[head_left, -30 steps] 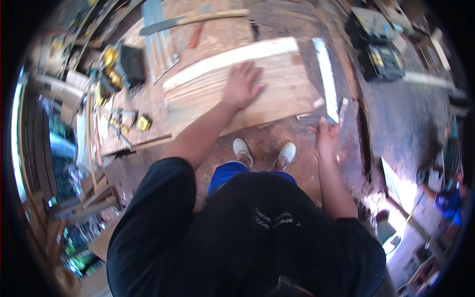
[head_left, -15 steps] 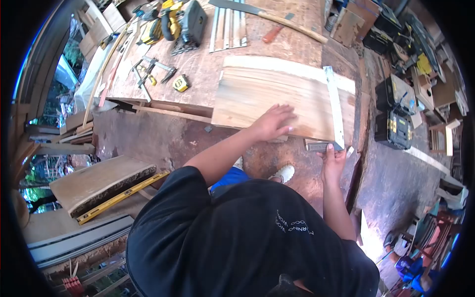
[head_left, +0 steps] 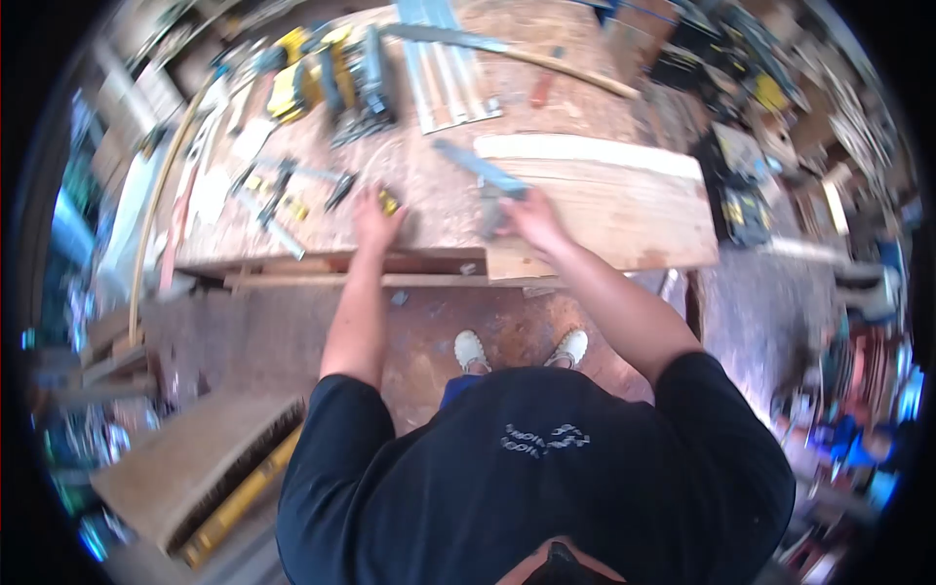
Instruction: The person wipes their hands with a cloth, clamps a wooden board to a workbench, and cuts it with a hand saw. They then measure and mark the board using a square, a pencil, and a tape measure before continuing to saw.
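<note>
My left hand (head_left: pixel 376 220) is closed around a yellow-and-black tape measure (head_left: pixel 389 202) on the workbench, its body partly covered by my fingers. My right hand (head_left: pixel 535 222) grips a try square (head_left: pixel 480 168) near the corner of its stock. The metal blade of the square points up and to the left, over the bench and the left end of a wooden board (head_left: pixel 614 210). This board lies flat along the front of the bench, with a pale strip on its far edge. Motion blurs both hands somewhat.
Bar clamps (head_left: pixel 283 195) lie left of the tape measure. Behind them stand yellow-and-black power tools (head_left: pixel 341 83). A long-handled blade (head_left: pixel 458 39) rests across slats at the back. A thick slab (head_left: pixel 195 458) and a yellow level (head_left: pixel 239 502) are at lower left.
My right hand has carried the try square from the board's right end to its left end. My left hand has left the board and taken hold of the tape measure. The view has shifted.
</note>
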`<state>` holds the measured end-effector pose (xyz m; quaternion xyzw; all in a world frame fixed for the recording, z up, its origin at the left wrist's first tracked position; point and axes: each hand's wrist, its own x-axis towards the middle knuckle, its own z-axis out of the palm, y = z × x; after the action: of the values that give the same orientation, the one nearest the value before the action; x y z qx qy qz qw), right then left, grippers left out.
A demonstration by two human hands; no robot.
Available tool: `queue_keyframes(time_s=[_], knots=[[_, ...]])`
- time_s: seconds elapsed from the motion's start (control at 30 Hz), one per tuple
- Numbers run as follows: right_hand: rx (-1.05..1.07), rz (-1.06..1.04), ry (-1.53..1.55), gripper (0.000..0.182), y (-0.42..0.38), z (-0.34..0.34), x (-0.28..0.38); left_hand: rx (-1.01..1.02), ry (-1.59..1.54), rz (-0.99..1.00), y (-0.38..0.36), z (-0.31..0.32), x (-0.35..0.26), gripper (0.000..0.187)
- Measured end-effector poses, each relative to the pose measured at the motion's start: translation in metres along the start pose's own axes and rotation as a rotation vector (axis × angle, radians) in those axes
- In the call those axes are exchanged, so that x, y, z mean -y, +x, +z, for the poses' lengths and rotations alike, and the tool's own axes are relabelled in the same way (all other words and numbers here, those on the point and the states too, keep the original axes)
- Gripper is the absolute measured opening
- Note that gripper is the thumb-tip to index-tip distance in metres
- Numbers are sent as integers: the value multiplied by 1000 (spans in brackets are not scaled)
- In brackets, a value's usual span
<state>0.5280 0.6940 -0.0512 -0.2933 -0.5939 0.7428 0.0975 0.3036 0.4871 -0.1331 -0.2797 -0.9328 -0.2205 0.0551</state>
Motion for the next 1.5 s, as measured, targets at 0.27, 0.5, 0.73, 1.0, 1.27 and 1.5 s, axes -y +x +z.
queue_keyframes(time_s=[0.27, 0.5, 0.73, 1.0, 1.27, 1.5], knots=[[-128, 35, -219, 51, 80, 83, -13, 54, -723, 6, -14, -21, 52, 50], [295, 99, 332, 66, -53, 47, -28, 378, -975, 344, -92, -79, -111, 78], [-91, -31, -281, 52, -118, -69, 25, 781, -1224, 452, -82, -39, -205, 61], [-158, -712, -1088, 59, -137, -226, 26, 799, -1451, -247, -134, 31, -356, 25], [606, -270, -575, 65, -107, -332, 42, 379, -1434, -228, -186, 69, -445, 11], [825, -534, -993, 62, -58, -370, 71, 263, -1361, -369, -182, 83, -472, 10]])
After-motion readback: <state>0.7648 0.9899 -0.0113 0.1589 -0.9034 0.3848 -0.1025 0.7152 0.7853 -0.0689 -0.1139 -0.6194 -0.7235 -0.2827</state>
